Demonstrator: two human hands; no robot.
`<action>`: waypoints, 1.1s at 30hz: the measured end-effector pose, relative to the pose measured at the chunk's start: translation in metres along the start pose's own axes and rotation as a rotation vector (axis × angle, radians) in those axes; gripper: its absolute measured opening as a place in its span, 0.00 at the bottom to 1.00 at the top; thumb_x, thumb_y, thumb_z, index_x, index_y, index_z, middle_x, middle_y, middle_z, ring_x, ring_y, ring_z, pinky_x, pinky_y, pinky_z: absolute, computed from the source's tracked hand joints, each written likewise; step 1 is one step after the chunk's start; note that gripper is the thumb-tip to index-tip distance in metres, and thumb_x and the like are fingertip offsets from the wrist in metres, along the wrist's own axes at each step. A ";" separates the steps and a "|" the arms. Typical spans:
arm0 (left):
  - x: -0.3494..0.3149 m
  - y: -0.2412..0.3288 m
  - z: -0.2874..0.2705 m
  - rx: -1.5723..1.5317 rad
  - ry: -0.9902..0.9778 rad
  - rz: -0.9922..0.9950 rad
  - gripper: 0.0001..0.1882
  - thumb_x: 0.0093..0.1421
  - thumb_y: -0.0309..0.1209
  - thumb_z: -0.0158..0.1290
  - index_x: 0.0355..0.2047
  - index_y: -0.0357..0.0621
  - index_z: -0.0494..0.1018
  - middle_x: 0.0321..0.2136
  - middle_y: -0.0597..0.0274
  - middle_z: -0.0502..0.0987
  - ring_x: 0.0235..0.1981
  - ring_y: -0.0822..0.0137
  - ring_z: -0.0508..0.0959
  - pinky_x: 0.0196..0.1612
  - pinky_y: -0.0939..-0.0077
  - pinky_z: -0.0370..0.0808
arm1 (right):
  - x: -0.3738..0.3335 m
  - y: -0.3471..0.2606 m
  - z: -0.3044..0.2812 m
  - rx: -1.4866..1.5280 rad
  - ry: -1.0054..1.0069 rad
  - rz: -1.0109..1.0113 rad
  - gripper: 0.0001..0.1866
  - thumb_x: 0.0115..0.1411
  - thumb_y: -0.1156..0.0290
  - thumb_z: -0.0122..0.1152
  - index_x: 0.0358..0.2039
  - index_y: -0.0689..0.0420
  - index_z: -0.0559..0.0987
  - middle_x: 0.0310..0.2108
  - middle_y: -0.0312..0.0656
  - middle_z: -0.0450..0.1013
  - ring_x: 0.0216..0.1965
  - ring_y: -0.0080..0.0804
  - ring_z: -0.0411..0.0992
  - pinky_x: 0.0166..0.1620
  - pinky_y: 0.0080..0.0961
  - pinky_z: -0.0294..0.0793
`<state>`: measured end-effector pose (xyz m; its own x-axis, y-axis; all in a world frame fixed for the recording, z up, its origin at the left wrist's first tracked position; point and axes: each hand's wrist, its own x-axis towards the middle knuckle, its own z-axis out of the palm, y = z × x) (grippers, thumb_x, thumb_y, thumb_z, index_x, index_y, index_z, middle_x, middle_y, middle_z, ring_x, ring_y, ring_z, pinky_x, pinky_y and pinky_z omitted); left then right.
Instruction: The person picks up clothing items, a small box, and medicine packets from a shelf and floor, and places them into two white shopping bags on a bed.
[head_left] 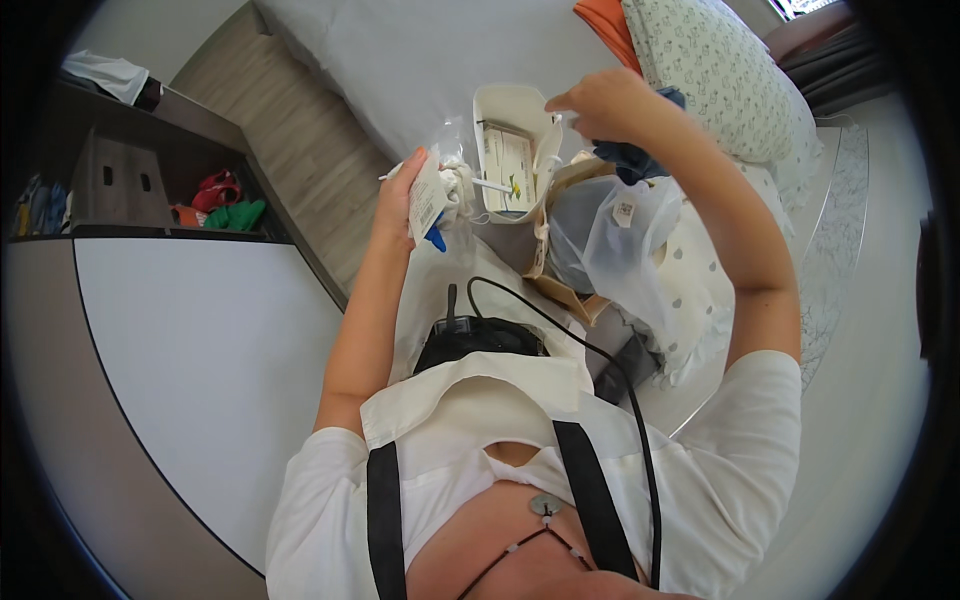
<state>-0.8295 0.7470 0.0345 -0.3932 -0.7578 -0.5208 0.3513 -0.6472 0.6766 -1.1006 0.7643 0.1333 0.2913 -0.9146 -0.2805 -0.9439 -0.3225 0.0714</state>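
My left hand [398, 200] is closed around a white printed card [428, 203]. Bunched beside the card are a crumpled white bundle [456, 190] and a small blue piece [435, 238]; whether my fingers hold these too is unclear. A thin white stick [492, 185] juts right from the bundle over a white open-topped box [482, 130]. Inside that box lies a flat printed packet [508, 160]. My right hand [612, 105] is at the box's upper right rim, fingers curled in a pinch; what they grip is hidden. Dark blue cloth [632, 163] lies under my right wrist.
A brown paper bag [540, 250] holding a translucent plastic bag [630, 245] stands right of the box. Patterned pillows [715, 85] and a grey bed sheet [390, 60] lie beyond. A black cable [600, 350] crosses my front. Open shelves [120, 190] with clothes stand left.
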 end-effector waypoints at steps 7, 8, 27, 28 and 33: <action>0.026 -0.015 -0.008 0.018 0.022 -0.108 0.17 0.55 0.42 0.49 0.29 0.38 0.71 0.23 0.58 0.74 0.22 0.69 0.75 0.24 0.78 0.72 | 0.041 0.015 0.094 -0.058 -0.179 -0.033 0.09 0.49 0.67 0.51 0.30 0.51 0.78 0.29 0.40 0.74 0.32 0.39 0.73 0.33 0.32 0.72; 0.029 -0.016 -0.010 0.015 0.043 -0.097 0.17 0.55 0.42 0.50 0.29 0.38 0.71 0.23 0.58 0.74 0.22 0.69 0.75 0.25 0.78 0.72 | 0.043 0.018 0.095 -0.015 -0.166 -0.027 0.08 0.49 0.67 0.51 0.28 0.52 0.77 0.28 0.40 0.74 0.31 0.39 0.73 0.32 0.32 0.72; 0.075 0.001 0.014 -0.030 0.063 -0.047 0.15 0.55 0.41 0.50 0.27 0.40 0.72 0.22 0.61 0.74 0.21 0.70 0.74 0.24 0.79 0.71 | 0.001 0.096 0.134 0.426 0.309 0.394 0.12 0.50 0.59 0.51 0.31 0.49 0.79 0.24 0.46 0.73 0.29 0.44 0.72 0.34 0.36 0.70; 0.075 -0.001 0.013 -0.034 0.074 -0.031 0.15 0.55 0.41 0.50 0.27 0.39 0.72 0.22 0.61 0.74 0.21 0.70 0.73 0.24 0.79 0.71 | 0.001 0.095 0.132 0.427 0.310 0.399 0.12 0.51 0.59 0.51 0.31 0.49 0.78 0.24 0.47 0.73 0.29 0.44 0.72 0.35 0.35 0.70; 0.071 -0.004 0.008 -0.084 0.051 0.019 0.15 0.55 0.41 0.50 0.28 0.39 0.72 0.23 0.61 0.74 0.22 0.70 0.74 0.26 0.78 0.71 | -0.007 0.097 0.111 0.355 0.376 0.472 0.12 0.52 0.59 0.50 0.33 0.47 0.77 0.27 0.43 0.74 0.31 0.43 0.72 0.35 0.35 0.70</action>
<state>-0.8654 0.6962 -0.0007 -0.3431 -0.7716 -0.5357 0.4286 -0.6361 0.6417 -1.2111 0.7661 0.0362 -0.1890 -0.9802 0.0588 -0.9578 0.1708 -0.2313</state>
